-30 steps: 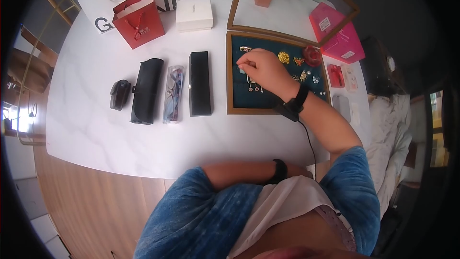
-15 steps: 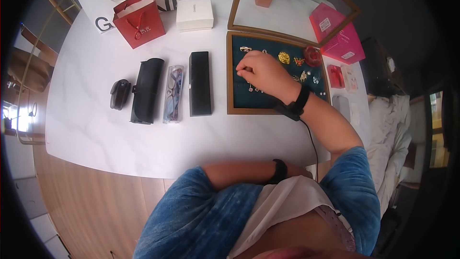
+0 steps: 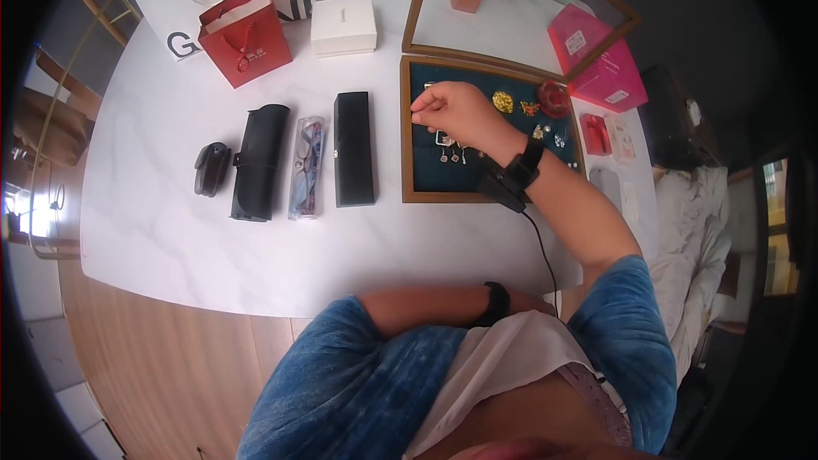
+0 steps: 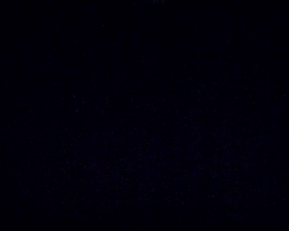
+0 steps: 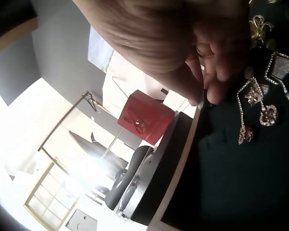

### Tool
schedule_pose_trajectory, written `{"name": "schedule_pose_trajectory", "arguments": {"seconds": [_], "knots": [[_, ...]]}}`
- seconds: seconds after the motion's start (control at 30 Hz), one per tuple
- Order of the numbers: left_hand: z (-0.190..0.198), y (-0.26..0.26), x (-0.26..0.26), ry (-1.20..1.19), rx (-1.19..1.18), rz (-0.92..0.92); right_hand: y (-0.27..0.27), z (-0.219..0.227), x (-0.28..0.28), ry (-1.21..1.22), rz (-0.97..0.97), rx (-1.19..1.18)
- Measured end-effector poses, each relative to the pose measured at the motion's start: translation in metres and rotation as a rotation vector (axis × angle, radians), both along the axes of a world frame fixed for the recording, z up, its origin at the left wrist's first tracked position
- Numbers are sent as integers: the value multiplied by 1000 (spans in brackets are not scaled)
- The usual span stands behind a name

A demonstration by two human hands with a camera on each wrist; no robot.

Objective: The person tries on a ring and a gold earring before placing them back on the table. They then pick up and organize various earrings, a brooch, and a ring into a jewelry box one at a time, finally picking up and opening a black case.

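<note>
My right hand is over the left side of a wood-framed jewellery case lined in dark green. Thumb and fingertips meet near the frame's left edge, pinching a small shiny thing whose kind I cannot tell. Under the hand, sparkly drop earrings lie on the lining, beside narrow slits. A gold brooch-like piece and a red bracelet are farther right. Across my waist lies the left forearm; its hand is mostly hidden against the body. The left wrist view is black.
The case's glass lid stands raised behind. To the left are a long black box, a clear glasses case, black cases, a white box and a red bag. A pink box stands right.
My right hand has moved slightly left, toward the frame's edge, with thumb and fingertips together. The drop earrings show more below it. The left arm has stayed put.
</note>
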State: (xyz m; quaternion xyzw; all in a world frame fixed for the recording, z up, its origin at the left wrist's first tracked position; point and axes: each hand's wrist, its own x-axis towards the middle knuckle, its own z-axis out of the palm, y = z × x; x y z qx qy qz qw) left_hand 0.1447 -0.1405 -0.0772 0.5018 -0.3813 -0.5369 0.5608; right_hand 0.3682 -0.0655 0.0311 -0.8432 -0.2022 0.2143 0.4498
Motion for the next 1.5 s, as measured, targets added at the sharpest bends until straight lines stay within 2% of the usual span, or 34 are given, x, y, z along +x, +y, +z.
{"name": "schedule_pose_trajectory", "arguments": {"seconds": [0.07,0.17,0.27,0.37,0.47,0.5,0.6,0.7,0.77,0.9,1.0,1.1,1.2,1.3,1.4,1.5], "knots": [[-16,-10,-3,8,-42,-14,-2,-9,6,-70,24,-10],[-2,-1,1,-13,9,-13,-4,-4,2,-134,21,-104],[-11,-8,-4,205,21,129,-8,-7,-4,-385,70,-84],[-27,-19,-7,-24,10,83,-5,6,-16,-262,88,-145],[-19,-15,-2,-344,-52,-6,-5,6,-24,-206,66,-170],[-16,-12,-3,-480,-76,16,-5,7,-25,-226,77,-177],[-1,-3,1,-281,-28,-19,-7,8,-25,-219,70,-191],[-1,-3,1,-404,-52,-31,-10,1,-25,-430,145,-181],[-20,-12,-3,-348,-124,-34,-14,4,-29,-490,198,-226],[2,-3,2,-325,-83,-79,-20,2,-28,-501,247,-219],[10,1,4,-354,-9,-68,-18,3,-24,-507,233,-211],[6,1,4,-333,-30,-73,-14,-4,-16,-460,180,-58],[4,-1,3,-329,-67,-77,-9,-2,-16,-455,160,-60],[16,4,6,-372,10,-96,-9,-3,-16,-590,170,-52],[22,6,3,-228,70,-106,-10,-8,-12,-633,178,-74],[39,25,12,-172,-34,-102,-9,-8,-11,-602,143,-72]]}}
